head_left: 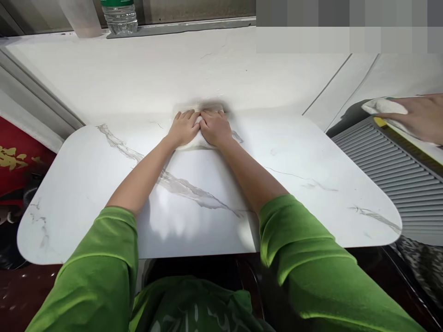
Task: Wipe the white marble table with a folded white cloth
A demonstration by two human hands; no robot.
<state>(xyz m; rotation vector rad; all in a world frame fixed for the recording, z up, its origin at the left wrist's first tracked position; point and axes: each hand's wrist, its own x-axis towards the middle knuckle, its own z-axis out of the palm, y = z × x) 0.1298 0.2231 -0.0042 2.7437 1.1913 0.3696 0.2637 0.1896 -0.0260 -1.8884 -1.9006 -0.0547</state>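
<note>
Nearest us, the white tabletop (294,152) spreads below and around our fingers. Our left hand (184,127) and right hand (215,127) lie side by side, fingers extended, pressing on the cloth (198,140) beneath them. We seem to be wiping; the next stroke likely calls for even pressure beside the wall (138,69), just beyond our fingertips.

A person in bunched green sleeves (104,253) is resting the left hand (184,128) and right hand (216,128) side by side on an off-white cloth (197,144) at the far side of a white, grey-veined, round-cornered table (304,152). At far right, another person's hand (424,117) is holding a crumpled white cloth (386,107) near the upper edge of a grey ribbed panel (377,170).
</note>
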